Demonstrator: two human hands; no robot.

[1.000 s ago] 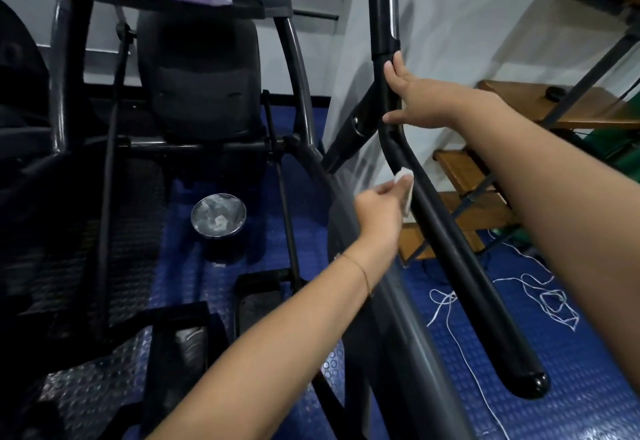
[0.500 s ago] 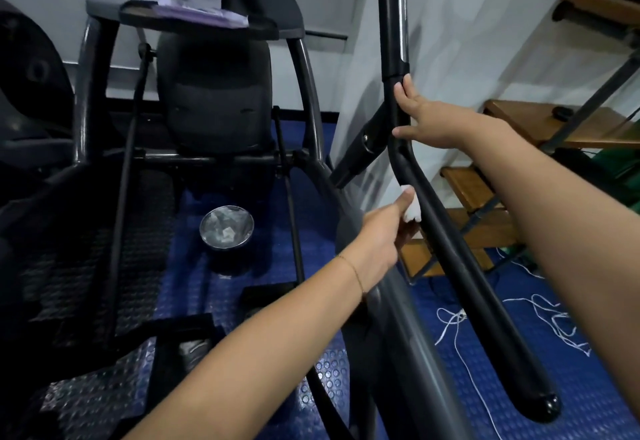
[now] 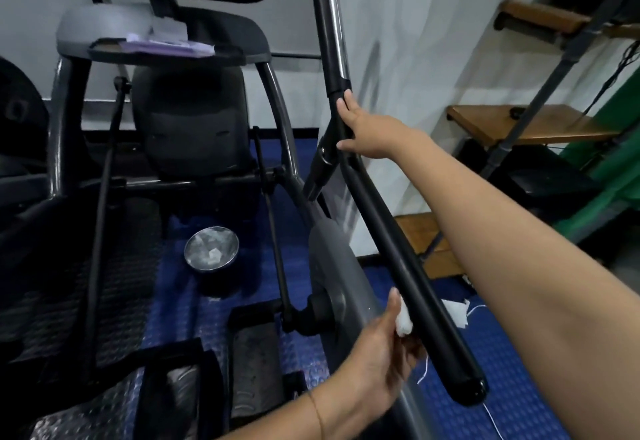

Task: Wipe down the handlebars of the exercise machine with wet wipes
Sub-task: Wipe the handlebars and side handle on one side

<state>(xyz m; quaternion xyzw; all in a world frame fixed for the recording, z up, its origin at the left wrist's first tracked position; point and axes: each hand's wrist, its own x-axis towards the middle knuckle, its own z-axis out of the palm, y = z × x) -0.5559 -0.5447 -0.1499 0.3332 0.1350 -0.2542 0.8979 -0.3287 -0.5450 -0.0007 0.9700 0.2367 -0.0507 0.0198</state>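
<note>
Nearest, at 6 o'clock in the view, the left hand (image 3: 377, 360) pinches a bunched white wipe (image 3: 404, 320) between its raised thumb and curled fingers and presses it to the left side of the black handlebar (image 3: 408, 277). The bar's rounded end lies at 4 o'clock from that hand. A white scrap (image 3: 454, 311) shows just across the bar at 3 o'clock (the wipe's other end or something on the floor, I cannot tell). A thin white cord (image 3: 423, 372) trails over the blue studded floor (image 3: 519, 387) under the bar. A dark pedal (image 3: 254, 363) sits at 9 o'clock from the left hand. Farther off, at 10 o'clock, a steel bowl (image 3: 212, 249) stands on the floor with crumpled white pieces inside. Up the bar at 12 o'clock, the right hand (image 3: 367, 131) grips the handlebar just below a joint, with its fingers wrapped round the far side and its thumb lying across the near side. The two hands are well apart on the same bar. Beyond, at 11 o'clock, the machine's tray (image 3: 239, 55) carries a purple pack (image 3: 166, 45). At 2 o'clock, wooden steps (image 3: 526, 124) rise beside the white wall (image 3: 415, 41).
</note>
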